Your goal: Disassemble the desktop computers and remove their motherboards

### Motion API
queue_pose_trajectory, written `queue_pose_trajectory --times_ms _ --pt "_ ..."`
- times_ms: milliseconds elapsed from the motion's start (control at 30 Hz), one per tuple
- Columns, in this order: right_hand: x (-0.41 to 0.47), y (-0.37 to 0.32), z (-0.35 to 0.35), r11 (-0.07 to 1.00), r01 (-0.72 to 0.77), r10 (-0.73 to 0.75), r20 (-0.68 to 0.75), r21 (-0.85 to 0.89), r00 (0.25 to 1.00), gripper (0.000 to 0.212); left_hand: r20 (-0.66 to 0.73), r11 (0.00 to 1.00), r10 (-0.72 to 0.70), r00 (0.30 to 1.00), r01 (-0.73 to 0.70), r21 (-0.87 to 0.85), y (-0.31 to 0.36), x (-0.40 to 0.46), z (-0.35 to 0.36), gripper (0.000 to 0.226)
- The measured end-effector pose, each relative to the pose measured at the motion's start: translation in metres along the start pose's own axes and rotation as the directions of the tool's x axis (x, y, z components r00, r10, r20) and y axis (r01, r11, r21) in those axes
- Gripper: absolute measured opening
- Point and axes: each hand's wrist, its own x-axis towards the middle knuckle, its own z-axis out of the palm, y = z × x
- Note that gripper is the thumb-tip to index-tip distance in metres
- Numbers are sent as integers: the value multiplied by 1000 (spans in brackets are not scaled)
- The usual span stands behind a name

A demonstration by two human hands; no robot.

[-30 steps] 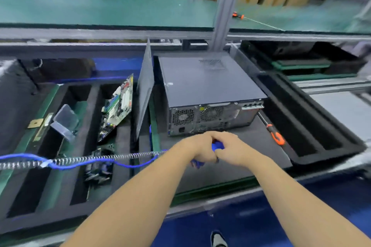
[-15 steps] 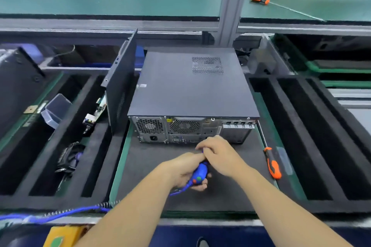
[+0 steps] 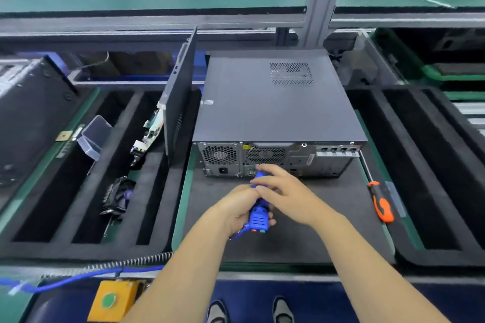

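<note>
I am gripping the blue electric screwdriver (image 3: 258, 214) in my left hand (image 3: 237, 208), right hand (image 3: 282, 191) fingers loosely pinching its front end, at the rear panel of the desktop computer (image 3: 275, 107) at frame centre. I am judging the steel case heavy, stiff, sharp-edged, best held by its sides. It is sitting on a dark foam mat (image 3: 315, 238); foam trays (image 3: 78, 191) are flanking it.

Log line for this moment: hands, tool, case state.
left hand grips blue electric screwdriver | right hand steadies its front | tip at desktop computer rear panel | cover on
</note>
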Motion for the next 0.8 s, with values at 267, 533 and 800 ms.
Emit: queue_pose_trajectory --times_ms 267,533,800 --pt "-33 -18 32 997 -73 75 65 -23 995 129 44 995 30 999 -26 -92 8 -22 -17 17" --pt "-40 -23 55 999 -35 35 -43 4 998 118 30 988 103 994 -99 -119 -1 -36 -24 11" --pt "-37 -35 51 998 57 -57 -121 -8 991 115 39 970 207 977 -200 -136 7 -42 -22 10"
